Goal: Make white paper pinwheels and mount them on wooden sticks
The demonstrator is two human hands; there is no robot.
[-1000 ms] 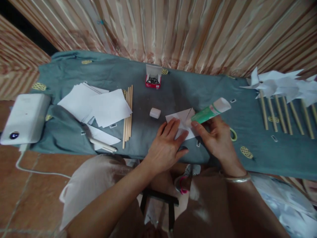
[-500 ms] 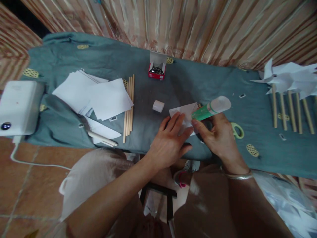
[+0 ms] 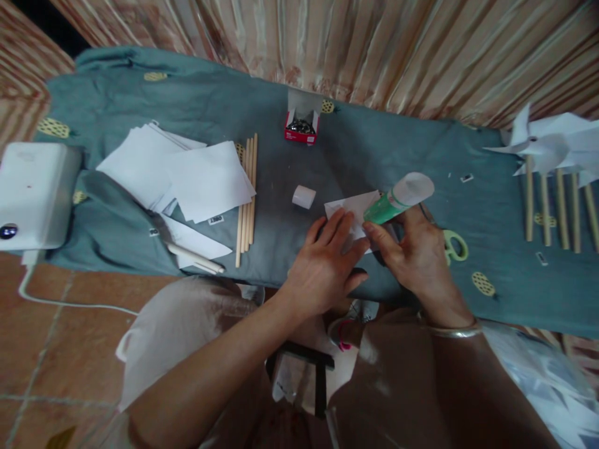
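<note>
Fingers spread flat, my left hand (image 3: 322,268) presses down on a small white piece of paper (image 3: 353,207) lying on the cloth. My right hand (image 3: 416,255) grips a green and white glue stick (image 3: 390,204) held at a slant, its lower end at the paper. The fingers hide the contact spot and part of the sheet. A short white cap (image 3: 304,197) lies on its side to the left of the paper. Just right of my right hand are the light green handles of scissors (image 3: 455,247), the rest of them covered by the hand.
A red box (image 3: 302,128) of small metal pieces stands open at the back. To the left are white paper sheets (image 3: 206,178), wooden sticks (image 3: 246,206) and a white device (image 3: 40,193) with a cable. Paper pinwheels (image 3: 552,146) on sticks lie at the far right.
The glue stick has tipped slightly more upright in my right hand. My left hand stays on the paper. The whole view has shifted slightly.
</note>
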